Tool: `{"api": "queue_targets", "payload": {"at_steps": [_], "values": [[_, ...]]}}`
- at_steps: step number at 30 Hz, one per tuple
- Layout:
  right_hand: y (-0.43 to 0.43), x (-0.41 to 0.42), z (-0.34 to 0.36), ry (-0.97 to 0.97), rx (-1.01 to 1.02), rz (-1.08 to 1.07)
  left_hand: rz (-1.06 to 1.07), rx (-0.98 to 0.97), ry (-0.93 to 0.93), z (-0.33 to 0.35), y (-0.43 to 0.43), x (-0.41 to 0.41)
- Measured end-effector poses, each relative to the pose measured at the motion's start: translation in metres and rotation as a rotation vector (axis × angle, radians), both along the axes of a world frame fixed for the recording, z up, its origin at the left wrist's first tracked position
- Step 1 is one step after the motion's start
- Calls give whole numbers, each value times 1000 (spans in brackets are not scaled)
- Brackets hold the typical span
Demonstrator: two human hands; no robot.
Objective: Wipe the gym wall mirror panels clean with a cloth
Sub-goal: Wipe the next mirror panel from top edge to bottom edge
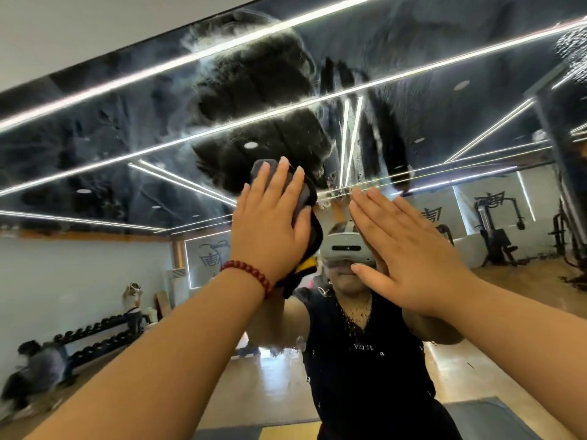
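The wall mirror (127,138) fills the view and is hazy with smeared film, with a darker wiped patch above centre. My left hand (270,217), with a red bead bracelet on the wrist, presses a grey cloth (306,192) flat against the glass, fingers straight. A dark and yellow edge of the cloth hangs below the palm. To the right, my right hand (406,249) lies flat on the mirror with straight fingers and holds nothing.
The mirror's top edge (95,63) meets a pale wall at upper left. Water droplets dot the glass at lower centre. Reflected in the mirror are a dumbbell rack (95,338), gym machines (498,230), a crouching person at lower left and a wooden floor.
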State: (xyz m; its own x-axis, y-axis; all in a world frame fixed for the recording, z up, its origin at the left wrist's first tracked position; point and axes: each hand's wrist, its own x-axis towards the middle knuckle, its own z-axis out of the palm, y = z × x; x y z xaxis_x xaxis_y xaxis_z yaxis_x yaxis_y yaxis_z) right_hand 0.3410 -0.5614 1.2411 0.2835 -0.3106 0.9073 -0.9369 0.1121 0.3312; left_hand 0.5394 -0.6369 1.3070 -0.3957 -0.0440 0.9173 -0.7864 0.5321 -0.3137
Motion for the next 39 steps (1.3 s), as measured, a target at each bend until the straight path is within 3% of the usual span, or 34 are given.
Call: {"api": "queue_targets", "payload": {"at_steps": [6,12,17,22,27,33,39], "values": [[-1,1,-1,-8,-28,13,-38,-139,-280,-41,1,-4],[0,1,-2,-16,2,0,-29,-56,-34,-19,5,-10],[1,0,-5,-17,-7,22,-68,-168,-305,-46,-1,-7],[1,1,-9,-6,-23,5,-7,-91,-70,-2,2,-7],[2,0,-11,-6,-11,10,-59,-208,-378,-50,-4,3],[1,3,-14,-22,-30,3,-16,-65,-60,-10,7,-10],[2,5,-25,-43,-7,6,-78,-193,-336,-65,-1,3]]}}
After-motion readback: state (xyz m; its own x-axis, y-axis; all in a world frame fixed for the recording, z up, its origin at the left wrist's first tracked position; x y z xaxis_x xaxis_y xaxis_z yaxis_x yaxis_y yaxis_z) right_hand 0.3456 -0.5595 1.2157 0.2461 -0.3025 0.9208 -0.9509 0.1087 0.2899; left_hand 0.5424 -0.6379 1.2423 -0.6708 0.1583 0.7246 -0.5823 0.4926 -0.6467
